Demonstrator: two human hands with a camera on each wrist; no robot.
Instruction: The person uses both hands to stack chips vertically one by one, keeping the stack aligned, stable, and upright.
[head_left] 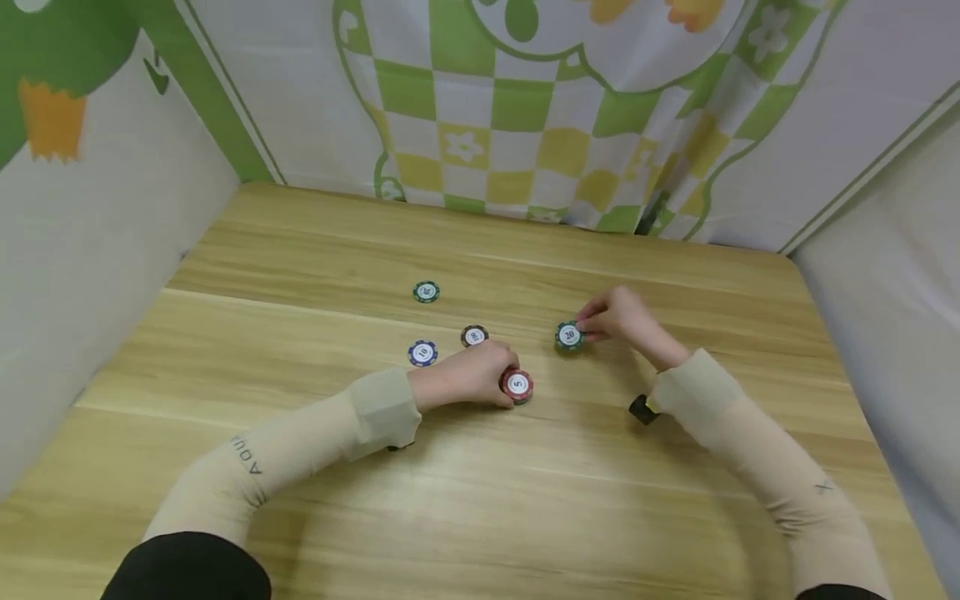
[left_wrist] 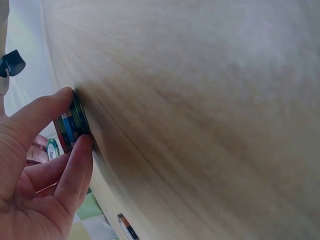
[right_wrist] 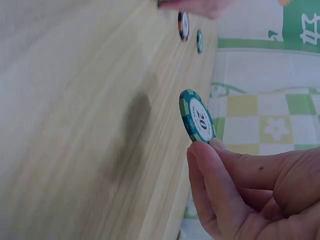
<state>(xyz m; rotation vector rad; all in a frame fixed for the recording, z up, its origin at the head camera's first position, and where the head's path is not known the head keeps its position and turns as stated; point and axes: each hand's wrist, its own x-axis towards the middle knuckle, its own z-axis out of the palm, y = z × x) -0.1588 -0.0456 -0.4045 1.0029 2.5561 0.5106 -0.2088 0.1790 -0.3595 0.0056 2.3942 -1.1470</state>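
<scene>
My left hand (head_left: 480,371) grips a short stack of poker chips (head_left: 517,385) topped by a red chip marked 5. In the left wrist view, thumb and fingers hold the stack's sides, where green, blue and red edges (left_wrist: 73,122) show. The stack is at the table surface; whether it touches is hard to tell. To the right, my right hand (head_left: 618,317) pinches a green poker chip (head_left: 570,335) marked 20 by its edge. The right wrist view shows this green chip (right_wrist: 197,116) tilted and raised above the table, its shadow beneath.
On the wooden table (head_left: 480,517), a dark chip (head_left: 474,335) lies just behind my left hand, a blue chip marked 10 (head_left: 423,353) beside it, and another green chip (head_left: 427,292) farther back. A patterned curtain (head_left: 510,125) hangs along the back edge, with pale walls at both sides.
</scene>
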